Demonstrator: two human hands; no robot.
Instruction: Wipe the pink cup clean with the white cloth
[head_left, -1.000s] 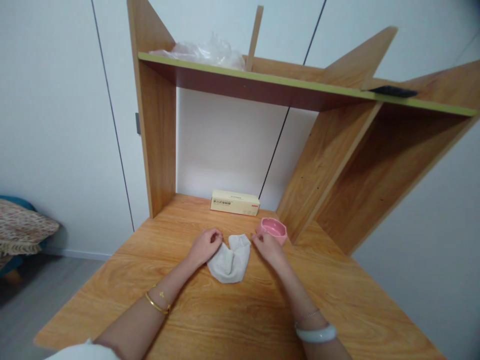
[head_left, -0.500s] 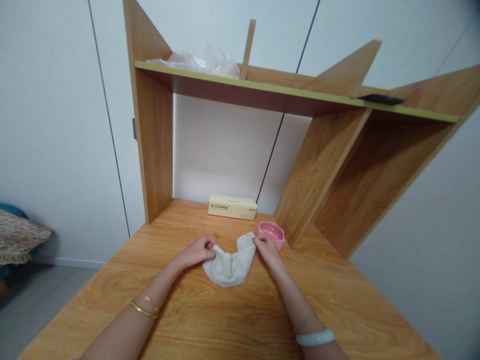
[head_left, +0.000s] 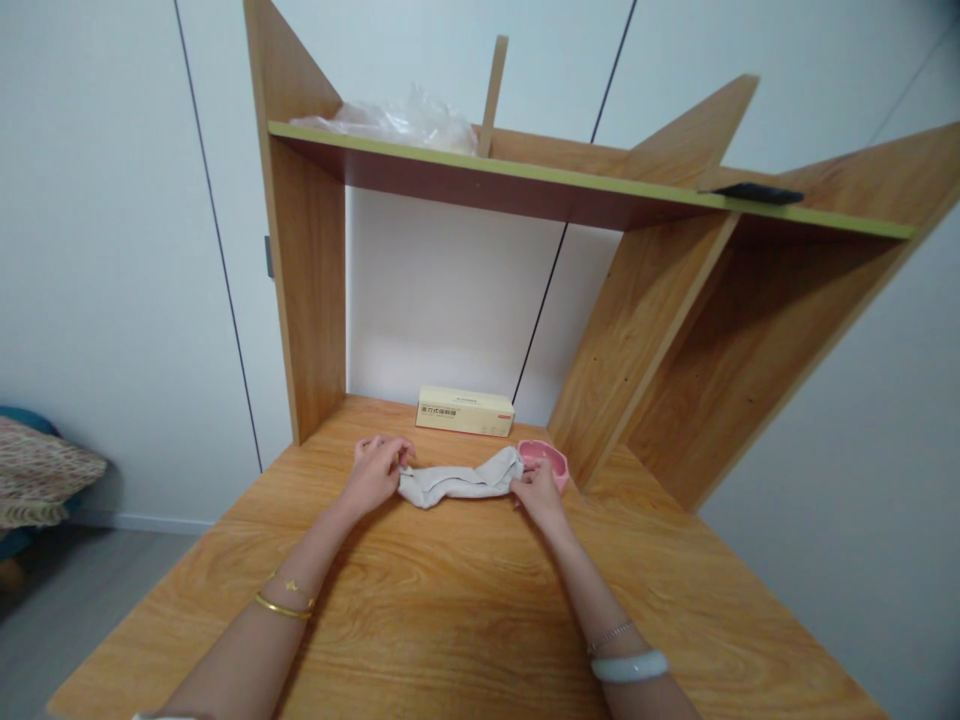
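A pale grey sock (head_left: pixel 459 479) is stretched out sideways just above the wooden desk (head_left: pixel 465 620). My left hand (head_left: pixel 375 468) pinches its left end with fingers closed. My right hand (head_left: pixel 537 490) pinches its right end, also closed. A small pink bowl (head_left: pixel 551 458) sits right behind my right hand, touching or nearly touching the sock's end.
A cream carton (head_left: pixel 465 411) lies at the back of the desk against the wall. Wooden uprights stand at left (head_left: pixel 304 290) and right (head_left: pixel 637 330). The shelf above holds a clear plastic bag (head_left: pixel 397 117) and a dark flat object (head_left: pixel 757 192). A patterned cushion (head_left: pixel 37 470) is at far left.
The sock was folded in a U on the desk; both hands have pulled its ends apart, the left hand moving left and back, so it is now drawn out long.
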